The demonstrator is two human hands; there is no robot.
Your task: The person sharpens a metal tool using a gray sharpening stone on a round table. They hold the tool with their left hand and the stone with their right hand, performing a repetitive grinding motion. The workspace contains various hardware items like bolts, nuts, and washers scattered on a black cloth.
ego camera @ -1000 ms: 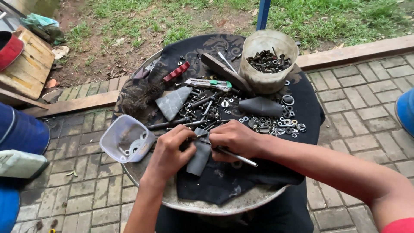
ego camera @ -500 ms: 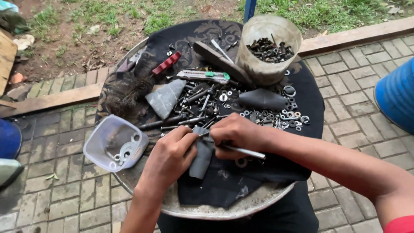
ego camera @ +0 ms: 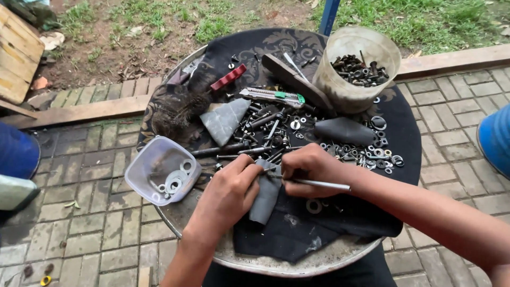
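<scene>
Scanning left to right: small clear plastic tub [ego camera: 162, 170] sits at the left edge of the round metal tray [ego camera: 297, 263], a few washers [ego camera: 172, 183] in it, tilted slightly over the rim. Just right of it, left hand [ego camera: 228, 191] has fingers curled and pinched shut on something small at the top of a grey rubber strip [ego camera: 265, 194]; can't tell what the pinched item is, fingers cover it. The strip lies flat on the dark cloth [ego camera: 319, 223] covering the tray, directly under both hands. Right hand [ego camera: 311, 170] touches the left at the fingertips, closed around a thin metal rod [ego camera: 319, 184] that sticks out rightward along the wrist. Behind the hands: loose pile of bolts and nuts [ego camera: 271, 133], grey rubber wedge [ego camera: 223, 119], green-and-silver utility knife [ego camera: 273, 95], red handle [ego camera: 228, 77] further back. Right of the pile: dark rubber piece [ego camera: 345, 130], scattered washers and nuts [ego camera: 372, 154] beside it. Far right rear: cloudy plastic bucket [ego camera: 356, 66], upright, part-filled with dark hardware. Tray stands on brick paving [ego camera: 446, 122].
</scene>
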